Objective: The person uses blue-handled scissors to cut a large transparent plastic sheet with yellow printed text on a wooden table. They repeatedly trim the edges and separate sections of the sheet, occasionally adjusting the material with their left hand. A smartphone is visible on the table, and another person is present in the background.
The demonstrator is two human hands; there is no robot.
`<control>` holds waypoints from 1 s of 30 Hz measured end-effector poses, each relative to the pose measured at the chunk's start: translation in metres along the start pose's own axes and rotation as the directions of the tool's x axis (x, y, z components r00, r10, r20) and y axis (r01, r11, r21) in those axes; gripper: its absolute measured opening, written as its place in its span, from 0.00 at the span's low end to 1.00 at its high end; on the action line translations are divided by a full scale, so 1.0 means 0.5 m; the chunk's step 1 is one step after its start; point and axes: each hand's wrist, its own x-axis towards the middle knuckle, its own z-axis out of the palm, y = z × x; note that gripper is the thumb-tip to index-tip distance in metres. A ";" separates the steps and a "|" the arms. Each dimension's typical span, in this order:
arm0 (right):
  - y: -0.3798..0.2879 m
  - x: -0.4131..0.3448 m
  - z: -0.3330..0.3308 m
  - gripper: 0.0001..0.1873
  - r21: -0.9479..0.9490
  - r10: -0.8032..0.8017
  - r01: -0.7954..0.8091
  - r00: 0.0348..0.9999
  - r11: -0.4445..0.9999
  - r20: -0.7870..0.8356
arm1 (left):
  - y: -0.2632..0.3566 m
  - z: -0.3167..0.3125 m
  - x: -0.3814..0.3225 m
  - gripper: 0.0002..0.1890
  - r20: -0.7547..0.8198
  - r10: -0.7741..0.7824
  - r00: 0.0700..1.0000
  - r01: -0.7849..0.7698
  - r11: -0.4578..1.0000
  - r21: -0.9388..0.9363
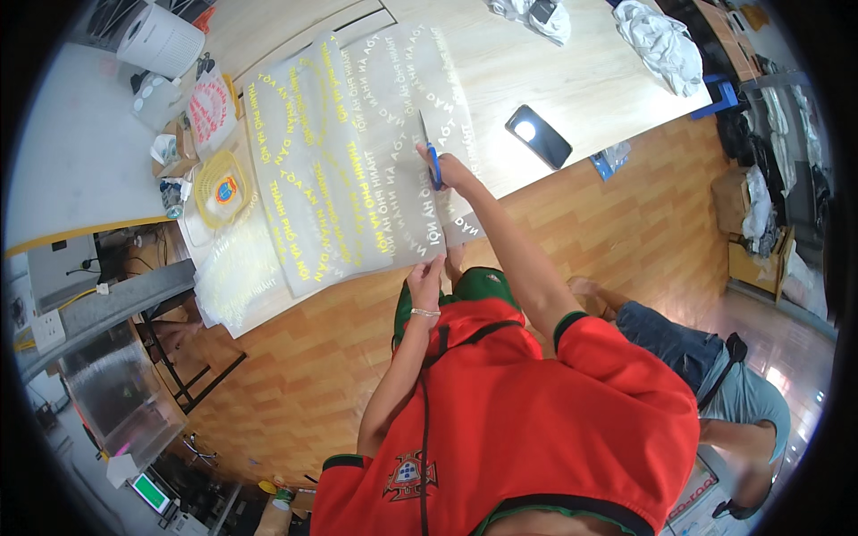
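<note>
A large translucent transfer-film sheet, printed with rows of yellow and white lettering, lies over the table's near edge. My left hand pinches its near edge between thumb and fingers. In my right hand is a pair of scissors with blue handles, blades pointing away from me over the white-lettered part. A slit runs from the near edge towards the scissors, leaving a strip on the right side. Whether the blades are parted is too small to tell.
On the wooden table lie a smartphone, crumpled white plastic bags, a yellow basket and a pile of cut film pieces. A white cylindrical appliance stands far left. Another person is behind me on the right.
</note>
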 end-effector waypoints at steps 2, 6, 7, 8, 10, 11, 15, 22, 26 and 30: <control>-0.005 -0.011 0.008 0.44 0.003 -0.016 0.016 1.000 1.000 0.010 | -0.001 -0.017 -0.001 0.13 0.005 -0.007 1.000 0.007 1.000 0.020; -0.026 -0.007 -0.006 0.45 -0.009 0.005 -0.005 0.999 1.000 0.037 | 0.015 -0.014 0.007 0.14 0.022 0.006 1.000 -0.007 1.000 0.026; -0.026 -0.003 -0.005 0.45 -0.003 -0.008 0.008 0.999 1.000 0.031 | 0.015 -0.014 0.008 0.14 0.026 0.013 1.000 -0.013 1.000 0.026; -0.026 0.001 -0.003 0.45 0.001 -0.020 0.020 0.999 1.000 0.026 | 0.015 -0.016 0.011 0.14 0.029 0.026 0.999 -0.027 0.999 0.038; -0.022 0.005 -0.002 0.45 0.003 -0.025 0.025 0.999 1.000 0.020 | 0.010 -0.023 0.015 0.13 0.030 0.046 0.998 -0.048 0.997 0.064; -0.023 0.010 -0.005 0.44 -0.001 -0.021 0.021 1.000 1.000 0.015 | 0.006 -0.023 0.016 0.13 0.033 0.044 0.998 -0.045 0.998 0.052; -0.039 0.017 -0.002 0.44 -0.049 -0.005 0.005 1.000 0.999 0.012 | 0.020 -0.027 0.015 0.12 0.041 0.062 0.997 -0.061 0.998 -0.005; -0.062 0.054 -0.018 0.43 -0.020 -0.002 0.003 0.997 1.000 0.071 | 0.058 -0.013 0.007 0.12 0.016 0.019 1.000 -0.018 0.999 -0.040; -0.085 0.068 -0.032 0.43 -0.076 -0.003 0.010 0.996 0.997 0.094 | 0.054 -0.014 0.008 0.12 -0.003 0.005 1.000 -0.005 0.999 -0.048; -0.094 0.089 -0.052 0.43 -0.084 -0.011 0.023 0.990 0.996 0.141 | 0.049 -0.012 0.010 0.13 0.001 -0.007 1.000 0.007 1.000 -0.028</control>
